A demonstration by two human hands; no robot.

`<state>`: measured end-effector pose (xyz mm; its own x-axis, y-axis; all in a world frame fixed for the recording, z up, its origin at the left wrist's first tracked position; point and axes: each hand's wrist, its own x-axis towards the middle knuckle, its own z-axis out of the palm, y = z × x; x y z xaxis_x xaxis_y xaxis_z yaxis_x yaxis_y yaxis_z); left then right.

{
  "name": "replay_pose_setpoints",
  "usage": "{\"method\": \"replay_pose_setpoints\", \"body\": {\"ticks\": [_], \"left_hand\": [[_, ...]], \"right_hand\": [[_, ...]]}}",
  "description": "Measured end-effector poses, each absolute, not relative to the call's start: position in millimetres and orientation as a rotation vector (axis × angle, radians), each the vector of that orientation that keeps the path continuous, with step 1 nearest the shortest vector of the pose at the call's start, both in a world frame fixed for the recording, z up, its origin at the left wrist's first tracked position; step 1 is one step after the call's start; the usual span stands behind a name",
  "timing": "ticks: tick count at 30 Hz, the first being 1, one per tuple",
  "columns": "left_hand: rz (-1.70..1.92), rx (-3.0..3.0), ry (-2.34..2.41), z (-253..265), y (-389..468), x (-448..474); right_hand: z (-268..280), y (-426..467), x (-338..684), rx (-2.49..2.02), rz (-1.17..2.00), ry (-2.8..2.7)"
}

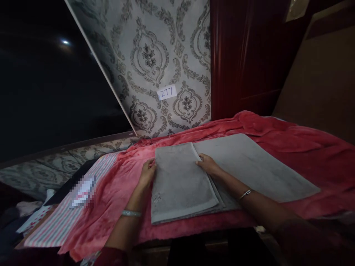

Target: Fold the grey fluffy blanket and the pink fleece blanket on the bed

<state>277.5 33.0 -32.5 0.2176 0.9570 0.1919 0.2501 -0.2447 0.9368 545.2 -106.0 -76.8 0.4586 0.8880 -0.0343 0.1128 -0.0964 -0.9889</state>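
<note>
Two bare hands are working a grey towel (pixel 183 181) that is lying on a red plush blanket (pixel 291 147), roughly in the middle of the view. Starting at the far left, a pink-and-white striped cloth (pixel 55 225) is spreading beside the blanket, its edge tucked under the red fabric. Next, the left hand (pixel 146 173), with a pale bangle (pixel 131 213) on its wrist, is resting at the towel's left edge, fingers curled over the hem and touching it; its grip is looking loosely closed on that edge, though whether it is actually pinching the cloth cannot be told. The towel itself is a matte, short-piled grey, folded so that a narrower panel is lying on top at the left, with stacked layers showing along its near edge and a small embroidered mark near the near left corner. The right hand (pixel 207 164), wearing a thin metal bracelet (pixel 245 193), is pressing flat on the towel along the fold line, fingers spread, its grip open and holding nothing. Beyond it the single unfolded layer is stretching away to the right across the blanket. Behind everything, damask-patterned wallpaper (pixel 155 55) is carrying a small white label (pixel 166 92) reading 277.
</note>
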Motion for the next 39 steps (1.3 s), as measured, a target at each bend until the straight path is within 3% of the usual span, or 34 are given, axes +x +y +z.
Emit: {"method": "replay_pose_setpoints", "body": {"ticks": [5, 18, 39], "left_hand": [[0.893, 1.439, 1.064, -51, 41, 281], [0.789, 1.585, 1.188, -65, 55, 292], [0.889, 1.795, 1.307, -65, 36, 296]], "right_hand": [[-72, -123, 560, -1.623, 0.75, -0.911], [-75, -129, 573, -1.706, 0.704, -0.938], [-76, -136, 578, -1.877, 0.521, -0.96]]}}
